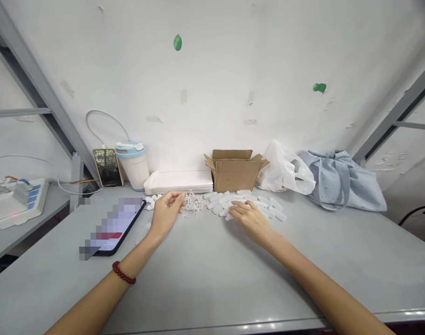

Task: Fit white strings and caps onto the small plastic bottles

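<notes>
The clear plastic pieces (219, 203) lie in a loose, flat heap just in front of the cardboard box (235, 177), spreading a little past its right side. The right hand (249, 218) is over the near edge of that heap, palm down with the fingers lightly bent — whether it grips one of the pieces I cannot tell. The tangle of white strings (194, 204) sits in front of the box and to its left, next to the heap. At the strings' left edge is the left hand (168, 209), thumb and forefinger brought close together in a narrow pinch; I cannot tell if anything is between them. A red bracelet (123, 273) circles that wrist.

Some small white pieces (153, 201) show beyond the left hand, left of the box. A stack of flat white items (179, 180) lies just beside the box on its left, and further left stand a blue-lidded cup (134, 167) and a propped-up phone (108, 168) with a cable. A larger phone (123, 223) lies flat, nearer than the box and well to its left. Right of the box come a white plastic bag (284, 170), then a blue-grey cloth bag (352, 184) — all on the grey table (205, 284)
</notes>
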Demonstrator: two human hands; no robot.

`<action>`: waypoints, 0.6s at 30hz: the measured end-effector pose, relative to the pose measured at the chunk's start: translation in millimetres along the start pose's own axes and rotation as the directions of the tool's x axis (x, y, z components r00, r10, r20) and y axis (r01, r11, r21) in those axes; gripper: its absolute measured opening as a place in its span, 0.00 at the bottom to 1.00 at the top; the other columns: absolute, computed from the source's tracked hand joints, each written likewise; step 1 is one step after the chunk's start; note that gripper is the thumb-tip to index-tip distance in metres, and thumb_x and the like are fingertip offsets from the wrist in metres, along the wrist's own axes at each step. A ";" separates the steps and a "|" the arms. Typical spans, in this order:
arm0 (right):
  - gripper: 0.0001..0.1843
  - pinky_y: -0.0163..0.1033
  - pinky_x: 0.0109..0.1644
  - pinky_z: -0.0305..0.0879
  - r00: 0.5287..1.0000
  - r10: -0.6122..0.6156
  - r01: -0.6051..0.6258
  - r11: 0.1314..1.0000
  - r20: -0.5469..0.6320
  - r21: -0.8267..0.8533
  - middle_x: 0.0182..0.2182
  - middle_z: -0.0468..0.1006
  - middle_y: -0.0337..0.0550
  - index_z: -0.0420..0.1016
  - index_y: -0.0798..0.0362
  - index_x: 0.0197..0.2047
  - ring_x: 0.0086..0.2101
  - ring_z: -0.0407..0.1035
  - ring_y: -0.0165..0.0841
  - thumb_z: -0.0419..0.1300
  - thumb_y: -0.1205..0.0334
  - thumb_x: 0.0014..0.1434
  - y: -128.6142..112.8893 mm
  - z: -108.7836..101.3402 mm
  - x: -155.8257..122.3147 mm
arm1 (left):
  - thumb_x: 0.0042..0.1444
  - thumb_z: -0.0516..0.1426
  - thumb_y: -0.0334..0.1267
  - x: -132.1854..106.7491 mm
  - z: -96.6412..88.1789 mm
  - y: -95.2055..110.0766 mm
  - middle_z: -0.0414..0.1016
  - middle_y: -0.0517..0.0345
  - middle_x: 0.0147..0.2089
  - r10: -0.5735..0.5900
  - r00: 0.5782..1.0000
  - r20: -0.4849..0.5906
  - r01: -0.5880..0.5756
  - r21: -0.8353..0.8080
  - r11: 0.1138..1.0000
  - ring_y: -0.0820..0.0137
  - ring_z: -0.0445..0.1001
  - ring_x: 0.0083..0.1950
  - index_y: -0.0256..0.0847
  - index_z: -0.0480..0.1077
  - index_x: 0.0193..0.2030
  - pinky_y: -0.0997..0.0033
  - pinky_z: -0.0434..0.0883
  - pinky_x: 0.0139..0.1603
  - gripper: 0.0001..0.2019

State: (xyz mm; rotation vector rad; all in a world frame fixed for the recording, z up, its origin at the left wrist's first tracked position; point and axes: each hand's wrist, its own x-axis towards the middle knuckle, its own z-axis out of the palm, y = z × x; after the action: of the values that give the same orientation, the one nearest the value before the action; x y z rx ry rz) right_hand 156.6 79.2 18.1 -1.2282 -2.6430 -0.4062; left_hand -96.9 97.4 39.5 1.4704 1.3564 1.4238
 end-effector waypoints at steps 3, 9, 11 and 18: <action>0.18 0.47 0.47 0.57 1.000 -0.007 0.007 1.000 -0.013 -0.015 0.39 0.77 0.52 0.70 0.56 0.37 0.50 0.65 0.43 0.48 0.85 0.52 -2.0 -2.1 0.4 | 0.49 0.58 0.49 -3.0 3.7 -0.1 0.70 0.61 0.24 0.016 1.000 0.023 -0.017 0.028 0.999 0.74 0.66 0.23 0.36 0.70 0.32 0.75 0.63 0.23 0.16; 0.17 0.48 0.44 0.60 0.998 0.039 -0.040 0.999 -0.042 -0.018 0.36 0.76 0.53 0.70 0.57 0.39 0.42 0.68 0.43 0.47 0.83 0.54 -3.9 -2.1 1.4 | 0.53 0.55 0.42 -17.3 12.8 1.3 0.74 0.57 0.31 0.174 0.965 0.197 -0.222 0.261 0.940 0.70 0.71 0.32 0.39 0.70 0.32 0.73 0.67 0.31 0.09; 0.16 0.48 0.44 0.62 0.988 0.110 -0.101 0.992 -0.112 0.080 0.38 0.76 0.53 0.69 0.57 0.42 0.41 0.69 0.43 0.49 0.80 0.55 -6.5 -1.9 1.5 | 0.55 0.54 0.40 -22.6 16.1 1.6 0.74 0.57 0.32 0.225 0.936 0.272 -0.306 0.306 0.902 0.70 0.71 0.33 0.40 0.70 0.31 0.73 0.66 0.31 0.08; 0.10 0.44 0.43 0.69 0.937 0.268 -0.102 0.825 -0.225 0.556 0.40 0.78 0.48 0.65 0.53 0.47 0.41 0.73 0.38 0.54 0.66 0.60 -29.8 -5.2 -0.4 | 0.56 0.53 0.37 -33.5 24.9 3.3 0.74 0.58 0.33 0.258 0.900 0.351 -0.364 0.280 0.888 0.70 0.72 0.34 0.40 0.69 0.31 0.73 0.68 0.31 0.06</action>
State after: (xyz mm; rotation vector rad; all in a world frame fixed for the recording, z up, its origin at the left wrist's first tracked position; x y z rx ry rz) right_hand 134.2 58.7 18.0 -1.1143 -2.1348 0.1764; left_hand -67.5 69.3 29.3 2.1250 1.2453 1.1141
